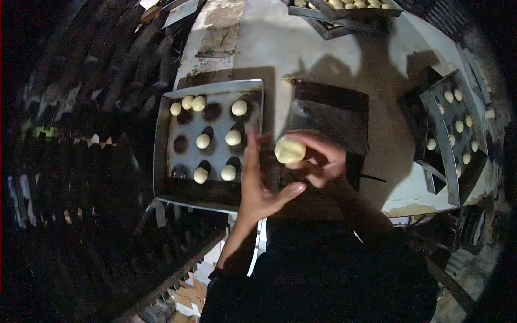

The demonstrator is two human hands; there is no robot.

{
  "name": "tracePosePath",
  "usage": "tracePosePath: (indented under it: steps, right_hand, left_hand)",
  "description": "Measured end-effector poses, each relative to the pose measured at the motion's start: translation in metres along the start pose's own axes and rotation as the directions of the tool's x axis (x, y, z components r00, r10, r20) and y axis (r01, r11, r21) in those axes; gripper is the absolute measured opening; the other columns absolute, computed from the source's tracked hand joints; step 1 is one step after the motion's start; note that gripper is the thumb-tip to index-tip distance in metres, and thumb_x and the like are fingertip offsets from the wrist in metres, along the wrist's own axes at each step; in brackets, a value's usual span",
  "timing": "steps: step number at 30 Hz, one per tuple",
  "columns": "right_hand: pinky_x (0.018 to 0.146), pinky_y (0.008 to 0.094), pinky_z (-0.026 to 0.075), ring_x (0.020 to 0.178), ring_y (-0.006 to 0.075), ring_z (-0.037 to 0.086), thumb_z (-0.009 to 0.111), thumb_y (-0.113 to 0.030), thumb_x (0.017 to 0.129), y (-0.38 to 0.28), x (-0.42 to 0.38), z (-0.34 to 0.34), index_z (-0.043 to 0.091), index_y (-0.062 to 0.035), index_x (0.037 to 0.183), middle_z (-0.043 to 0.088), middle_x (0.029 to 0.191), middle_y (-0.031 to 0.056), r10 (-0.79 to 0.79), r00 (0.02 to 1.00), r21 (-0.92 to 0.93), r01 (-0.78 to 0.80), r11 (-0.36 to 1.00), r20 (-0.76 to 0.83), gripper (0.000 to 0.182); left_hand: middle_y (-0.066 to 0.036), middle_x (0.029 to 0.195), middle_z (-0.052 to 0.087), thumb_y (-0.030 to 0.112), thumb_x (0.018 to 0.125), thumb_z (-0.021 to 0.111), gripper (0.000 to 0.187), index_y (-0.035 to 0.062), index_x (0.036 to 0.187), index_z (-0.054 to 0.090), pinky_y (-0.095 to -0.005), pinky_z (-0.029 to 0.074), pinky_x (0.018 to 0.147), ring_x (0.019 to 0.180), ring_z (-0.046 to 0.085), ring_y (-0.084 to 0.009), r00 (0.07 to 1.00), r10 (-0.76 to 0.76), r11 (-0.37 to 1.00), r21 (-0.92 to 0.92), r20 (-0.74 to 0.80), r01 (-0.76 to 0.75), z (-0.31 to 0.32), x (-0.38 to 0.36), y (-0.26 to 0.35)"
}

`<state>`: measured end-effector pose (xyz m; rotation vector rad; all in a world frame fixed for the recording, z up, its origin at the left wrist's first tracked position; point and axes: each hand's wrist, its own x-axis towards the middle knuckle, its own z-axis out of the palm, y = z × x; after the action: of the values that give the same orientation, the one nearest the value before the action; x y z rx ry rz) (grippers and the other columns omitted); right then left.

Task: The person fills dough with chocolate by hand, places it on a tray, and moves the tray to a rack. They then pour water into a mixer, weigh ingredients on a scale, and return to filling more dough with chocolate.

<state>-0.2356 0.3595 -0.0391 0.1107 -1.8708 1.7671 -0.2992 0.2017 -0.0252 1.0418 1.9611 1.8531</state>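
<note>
A pale dough ball is held in the fingers of my right hand, above the dark area right of a metal tray. My left hand is beside the tray's right edge, its thumb and fingers spread, with nothing in it. It is a short way left of the dough ball. Inside the tray several round dough balls lie apart, among them one at the upper right and one at the lower left. Two at the top left touch each other.
A dark rectangular pan lies beyond my right hand. At the right, stacked trays hold more dough balls. Further trays with dough balls stand at the table's far end. Dark slatted surfaces fill the left side.
</note>
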Motion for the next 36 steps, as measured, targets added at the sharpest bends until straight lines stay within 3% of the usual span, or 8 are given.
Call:
tracePosePath:
  steps: [2, 11, 17, 19, 22, 29, 35, 36]
  right_hand:
    - [0.093, 0.0365, 0.047, 0.113, 0.0279, 0.058, 0.062, -0.013, 0.081, -0.003, -0.015, -0.004, 0.062, -0.0001, 0.113, 0.054, 0.126, 0.0229, -0.378, 0.919, -0.096, 0.388, 0.917, 0.112, 0.035]
    - [0.068, 0.0329, 0.049, 0.076, 0.0230, 0.064, 0.059, -0.012, 0.087, -0.098, -0.075, 0.009, 0.059, 0.0009, 0.110, 0.064, 0.088, 0.0124, -0.232, 0.973, -0.182, 0.224, 0.957, -0.021, 0.026]
    - [0.060, 0.0358, 0.045, 0.070, 0.0294, 0.059, 0.058, -0.016, 0.088, -0.049, -0.138, 0.060, 0.058, -0.0040, 0.087, 0.058, 0.081, 0.0160, -0.086, 0.996, -0.222, 0.088, 0.971, 0.020, 0.012]
    - [0.066, 0.0390, 0.046, 0.077, 0.0264, 0.059, 0.054, -0.020, 0.091, -0.052, -0.150, 0.075, 0.058, -0.0067, 0.098, 0.061, 0.090, 0.0119, -0.234, 0.971, -0.472, 0.232, 0.850, 0.056, 0.015]
    - [0.078, 0.0377, 0.045, 0.090, 0.0240, 0.056, 0.035, -0.036, 0.099, -0.050, -0.177, 0.078, 0.059, -0.0079, 0.103, 0.054, 0.107, 0.0118, 0.092, 0.995, -0.323, -0.072, 0.944, 0.048, 0.037]
    - [0.073, 0.0335, 0.044, 0.080, 0.0229, 0.056, 0.036, -0.040, 0.098, -0.080, -0.232, 0.043, 0.063, -0.0020, 0.097, 0.059, 0.086, 0.0118, 0.362, 0.911, -0.329, -0.286, 0.900, 0.197, 0.047]
    - [0.083, 0.0501, 0.045, 0.093, 0.0423, 0.058, 0.052, -0.014, 0.088, 0.090, -0.255, -0.166, 0.041, -0.0125, 0.134, 0.059, 0.097, 0.0227, 0.124, 0.990, -0.992, -0.058, -0.110, -0.072, 0.048]
    - [0.083, 0.0509, 0.045, 0.094, 0.0433, 0.058, 0.051, -0.013, 0.087, 0.107, -0.256, -0.193, 0.039, -0.0133, 0.136, 0.059, 0.097, 0.0240, 0.377, 0.920, -0.993, -0.076, -0.094, -0.106, 0.051]
  left_hand:
    - [-0.012, 0.114, 0.051, 0.030, 0.074, 0.079, 0.079, -0.0037, 0.135, 0.042, -0.0318, 0.040, 0.094, 0.102, 0.053, -0.0208, 0.996, -0.088, 0.962, -0.257, 0.017, 0.090, 0.011, -0.014, 0.009]
    - [-0.022, 0.113, 0.051, 0.025, 0.090, 0.059, 0.045, -0.0046, 0.124, 0.054, -0.0373, 0.039, 0.092, 0.108, 0.048, -0.0293, 0.910, 0.271, 0.916, 0.374, -0.312, -0.145, 0.071, -0.098, 0.063]
    - [-0.018, 0.105, 0.061, 0.029, 0.098, 0.046, 0.038, -0.0043, 0.113, 0.055, -0.0338, 0.046, 0.082, 0.097, 0.058, -0.0197, 0.921, -0.328, 0.944, -0.030, -0.211, 0.329, 0.062, -0.166, 0.098]
    - [-0.010, 0.088, 0.065, 0.024, 0.097, 0.050, 0.030, -0.0029, 0.104, 0.061, -0.0277, 0.048, 0.073, 0.080, 0.059, -0.0131, 0.904, -0.171, 0.981, 0.019, -0.391, 0.194, 0.060, -0.192, 0.089]
    - [-0.006, 0.094, 0.065, 0.024, 0.096, 0.053, 0.028, -0.0009, 0.107, 0.062, -0.0287, 0.049, 0.080, 0.087, 0.060, -0.0146, 0.787, -0.571, 0.648, -0.716, -0.233, 0.259, 0.048, -0.242, 0.064]
    - [-0.014, 0.100, 0.065, 0.025, 0.094, 0.055, 0.030, -0.0010, 0.109, 0.059, -0.0161, 0.049, 0.052, 0.083, 0.067, -0.0161, 0.708, -0.695, 0.191, -0.916, 0.128, 0.353, 0.083, -0.287, 0.044]
    - [-0.011, 0.095, 0.067, 0.029, 0.092, 0.058, 0.034, -0.0016, 0.106, 0.061, -0.0144, 0.045, 0.044, 0.070, 0.064, -0.0066, 0.719, -0.691, 0.387, -0.803, 0.072, 0.453, 0.082, -0.285, 0.036]
    - [-0.010, 0.092, 0.067, 0.030, 0.092, 0.058, 0.035, -0.0012, 0.106, 0.061, -0.0145, 0.044, 0.044, 0.067, 0.063, -0.0057, 0.719, -0.695, 0.436, -0.790, 0.008, 0.431, 0.085, -0.273, 0.044]
